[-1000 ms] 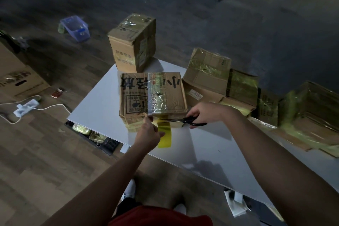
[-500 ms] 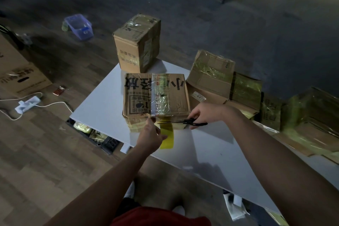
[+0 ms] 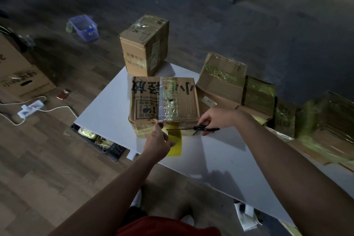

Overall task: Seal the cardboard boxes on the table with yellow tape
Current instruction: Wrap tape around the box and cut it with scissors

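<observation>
Far left, on the wood floor: a large cardboard carton (image 3: 21,80) with a handle slot. Just right of it lie a white power strip (image 3: 30,108) with its cable and a small red packet (image 3: 64,94). Farther back stands a blue plastic bin (image 3: 85,28). A dark crate (image 3: 109,145) shows under the left edge of the white table (image 3: 220,151). On the table's far left corner an upright cardboard box (image 3: 143,46) stands, glossy tape on its top. Just nearer sits the flat box (image 3: 145,101) I am following, black characters printed across its lid, with a band of clear-looking tape (image 3: 169,101) running far to near over the lid seam. Over the near edge of this box the yellow tape (image 3: 175,144) hangs down as a loose strip towards the tabletop. My view has the left hand (image 3: 157,142) at that edge, fingers pinching the strip where it leaves the lid, the tail passing behind the hand. The scissors (image 3: 201,128) lie level, blades pointing left and reaching the strip just below the box edge; I cannot tell whether the blades are parted. The right hand (image 3: 214,118) grips the black handles, fingers curled round them, close against the box's right near corner. Right of that, an open-flapped box (image 3: 222,80) leans on its neighbour, and a row of further boxes (image 3: 258,96) patched with yellow-green tape runs to the right edge, the last one (image 3: 325,120) blurred.
</observation>
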The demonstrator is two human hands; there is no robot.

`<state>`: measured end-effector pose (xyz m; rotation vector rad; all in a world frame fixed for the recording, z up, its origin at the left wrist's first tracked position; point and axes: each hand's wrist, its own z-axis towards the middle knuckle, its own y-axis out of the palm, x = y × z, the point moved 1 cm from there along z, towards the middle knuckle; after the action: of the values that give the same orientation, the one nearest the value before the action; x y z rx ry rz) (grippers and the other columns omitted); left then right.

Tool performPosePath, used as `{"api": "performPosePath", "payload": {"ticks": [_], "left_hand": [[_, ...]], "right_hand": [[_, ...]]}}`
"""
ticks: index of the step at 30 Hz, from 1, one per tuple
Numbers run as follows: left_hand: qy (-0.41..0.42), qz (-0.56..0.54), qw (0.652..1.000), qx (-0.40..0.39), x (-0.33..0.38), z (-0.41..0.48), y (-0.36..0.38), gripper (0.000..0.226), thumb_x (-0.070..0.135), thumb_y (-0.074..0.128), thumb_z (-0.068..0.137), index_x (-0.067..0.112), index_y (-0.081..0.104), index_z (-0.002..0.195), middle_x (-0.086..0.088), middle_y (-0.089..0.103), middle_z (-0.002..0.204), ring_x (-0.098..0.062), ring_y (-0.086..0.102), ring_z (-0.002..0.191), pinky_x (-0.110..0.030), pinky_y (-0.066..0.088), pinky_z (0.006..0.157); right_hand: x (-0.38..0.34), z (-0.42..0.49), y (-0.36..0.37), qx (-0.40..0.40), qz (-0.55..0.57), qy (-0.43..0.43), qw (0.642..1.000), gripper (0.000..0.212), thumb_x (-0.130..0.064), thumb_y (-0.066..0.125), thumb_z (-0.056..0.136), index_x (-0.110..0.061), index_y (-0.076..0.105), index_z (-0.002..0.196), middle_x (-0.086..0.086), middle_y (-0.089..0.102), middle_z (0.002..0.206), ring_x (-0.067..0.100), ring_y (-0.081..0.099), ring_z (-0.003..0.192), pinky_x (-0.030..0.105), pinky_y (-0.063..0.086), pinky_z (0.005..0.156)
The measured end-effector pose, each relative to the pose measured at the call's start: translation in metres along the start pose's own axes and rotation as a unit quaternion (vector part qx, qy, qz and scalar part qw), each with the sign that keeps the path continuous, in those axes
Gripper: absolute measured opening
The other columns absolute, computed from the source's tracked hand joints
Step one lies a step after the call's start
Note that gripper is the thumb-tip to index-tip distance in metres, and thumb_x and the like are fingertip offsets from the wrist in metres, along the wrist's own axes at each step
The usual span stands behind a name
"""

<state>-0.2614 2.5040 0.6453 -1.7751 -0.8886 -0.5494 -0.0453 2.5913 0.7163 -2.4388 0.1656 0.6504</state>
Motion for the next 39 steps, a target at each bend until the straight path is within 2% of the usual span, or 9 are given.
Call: {"api": "performPosePath", "payload": {"ticks": [9,19,21,24,26,28,31,35,39], "left_hand": [[-0.009,0.004,1.000,-0.003,-0.001,0.002,0.000,0.063,0.020,0.078,0.080,0.007,0.040,0.128,-0.004,0.063,0.101,-0.024,0.059,0.097,-0.037,0.050,0.084],[0.000,0.006,1.000,-0.015,0.001,0.001,-0.001,0.066,0.017,0.077,0.080,0.007,0.038,0.132,0.002,0.058,0.094,-0.019,0.057,0.094,-0.032,0.045,0.079],[0.009,0.019,0.999,-0.027,0.001,-0.001,-0.001,0.074,0.015,0.077,0.081,0.008,0.031,0.139,0.003,0.059,0.089,-0.023,0.060,0.098,-0.033,0.046,0.081],[0.020,0.027,0.998,-0.062,-0.001,-0.005,0.002,0.106,0.011,0.077,0.080,0.014,0.001,0.154,0.005,0.059,0.079,-0.023,0.062,0.093,-0.033,0.047,0.082],[0.011,0.023,0.997,-0.066,-0.003,-0.006,0.002,0.109,0.010,0.077,0.079,0.016,-0.003,0.154,0.005,0.058,0.081,-0.020,0.059,0.088,-0.031,0.046,0.081],[0.003,0.017,0.998,-0.054,-0.006,-0.004,0.004,0.098,0.012,0.077,0.079,0.013,0.012,0.152,0.003,0.058,0.086,-0.021,0.058,0.089,-0.032,0.046,0.081],[-0.011,-0.002,0.999,-0.033,-0.003,0.000,0.009,0.064,0.014,0.079,0.078,0.006,0.042,0.130,0.000,0.058,0.090,-0.025,0.059,0.093,-0.036,0.050,0.082],[-0.015,-0.033,0.996,-0.085,0.010,0.000,0.028,0.034,0.013,0.078,0.079,0.010,0.055,0.104,-0.001,0.057,0.088,-0.017,0.056,0.080,-0.025,0.045,0.063],[-0.006,-0.072,0.989,-0.133,0.024,-0.001,0.060,0.025,0.009,0.076,0.079,0.011,0.060,0.098,-0.005,0.060,0.085,-0.019,0.056,0.074,-0.030,0.047,0.067]], "right_hand": [[0.003,-0.001,0.002,-0.014,-0.004,0.007,1.000,0.027,-0.023,0.073,0.084,-0.025,0.068,0.110,-0.015,0.070,0.078,0.000,0.062,0.065,0.017,0.050,0.066],[0.008,-0.004,0.009,-0.014,0.012,0.012,1.000,0.026,-0.022,0.071,0.086,-0.025,0.069,0.112,-0.017,0.070,0.077,0.002,0.062,0.067,0.019,0.049,0.066],[0.009,-0.004,0.012,-0.013,0.001,0.016,1.000,0.026,-0.024,0.072,0.085,-0.025,0.069,0.111,-0.017,0.068,0.076,0.002,0.061,0.067,0.017,0.047,0.064],[0.014,-0.005,0.017,-0.009,-0.002,0.021,1.000,0.023,-0.024,0.075,0.083,-0.030,0.068,0.104,-0.012,0.070,0.079,0.005,0.061,0.069,0.016,0.047,0.064],[0.017,-0.009,0.017,0.006,0.013,0.024,1.000,0.024,-0.026,0.075,0.083,-0.031,0.067,0.105,-0.006,0.073,0.088,0.006,0.063,0.074,0.018,0.048,0.068],[0.018,-0.016,0.016,0.021,0.013,0.034,0.999,0.031,-0.033,0.075,0.082,-0.031,0.065,0.112,-0.008,0.071,0.098,0.005,0.063,0.081,0.018,0.047,0.072],[0.028,-0.024,0.021,0.035,0.018,0.066,0.997,0.042,-0.048,0.075,0.077,-0.032,0.063,0.115,-0.016,0.066,0.099,0.005,0.061,0.088,0.020,0.045,0.072],[0.057,-0.033,0.040,0.066,0.040,0.104,0.992,0.039,-0.056,0.076,0.070,-0.036,0.067,0.102,-0.014,0.069,0.092,0.010,0.064,0.088,0.030,0.051,0.081],[0.088,-0.056,0.065,0.103,0.056,0.149,0.982,0.012,-0.037,0.069,0.083,-0.028,0.069,0.092,-0.007,0.072,0.078,0.009,0.066,0.064,0.021,0.044,0.052]]}}
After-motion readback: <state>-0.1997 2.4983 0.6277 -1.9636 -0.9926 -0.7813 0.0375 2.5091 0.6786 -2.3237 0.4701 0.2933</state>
